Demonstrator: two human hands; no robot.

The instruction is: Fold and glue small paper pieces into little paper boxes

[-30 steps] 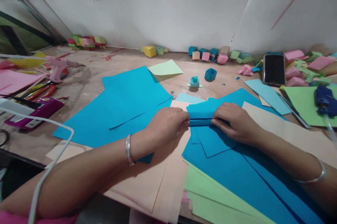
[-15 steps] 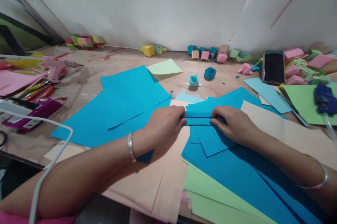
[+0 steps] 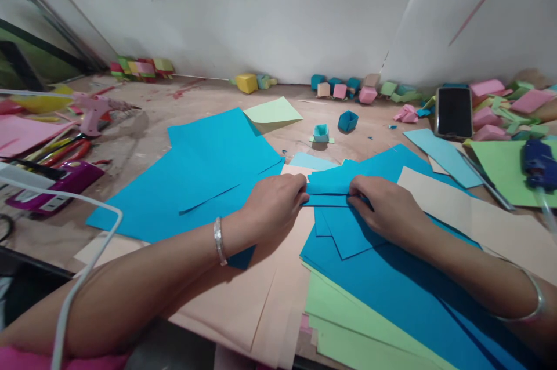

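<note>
Between my two hands is a folded blue paper strip [image 3: 327, 187], with creases running from side to side. My left hand [image 3: 278, 199] pinches its left end between thumb and fingers. At the right end, the curled fingers and thumb of my right hand [image 3: 383, 205] grip it too. The strip is held just over loose blue sheets [image 3: 348, 236] and peach paper [image 3: 256, 300]. Beyond it on the table stand two small folded paper boxes, a light blue one [image 3: 321, 133] and a darker blue one [image 3: 348, 121].
A pink glue gun [image 3: 89, 115], pliers [image 3: 72, 149] and a purple tool [image 3: 65, 181] lie at left, near a white cable [image 3: 87, 265]. At right are a phone [image 3: 454, 112] and a blue glue gun [image 3: 539, 164]. Several paper cubes [image 3: 339, 90] line the wall.
My right hand's fingers and thumb have shifted slightly on the strip, and its lower fold looks a little different. Both hands keep their hold at nearly the same place.
</note>
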